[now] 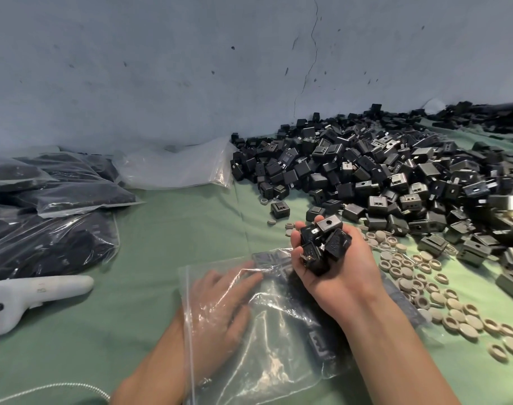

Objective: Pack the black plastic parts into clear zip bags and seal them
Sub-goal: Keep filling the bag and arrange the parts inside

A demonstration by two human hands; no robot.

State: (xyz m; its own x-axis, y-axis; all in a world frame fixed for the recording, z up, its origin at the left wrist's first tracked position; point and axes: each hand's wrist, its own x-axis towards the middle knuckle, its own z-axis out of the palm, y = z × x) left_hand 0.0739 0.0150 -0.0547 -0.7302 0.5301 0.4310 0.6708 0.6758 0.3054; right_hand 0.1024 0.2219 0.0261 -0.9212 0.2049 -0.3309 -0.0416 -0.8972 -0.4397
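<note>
From where I stand, the person's right hand (345, 276) is cupped palm-up and curled round a handful of black parts (325, 244), four or five of the little boxy housings, held just above the far right part of the clear zip bag (278, 346). The bag lies flat on the green-covered tabletop (176, 229) at the middle of the near edge, with a few dark parts already showing inside it. The left hand (220, 299) is seen through the plastic, fingers straight and spread and gripping nothing. Its forearm passes under the bag's left edge (188, 317), which looks to me like the open mouth, though I cannot tell for sure whether the hand is inside the bag or only beneath it. If that is right, the opening lies to the left of the loaded hand and towards the near edge, and the bag's long axis runs from left to right. The right hand would then have to carry its load leftward over the bag and tip it in beside the left hand. The big heap of loose parts (380, 176) fills the far right corner, well within the right hand's reach. Filled bags (59, 217) are stacked along the left edge, and beige rings (424, 287) are scattered near the right edge.
</note>
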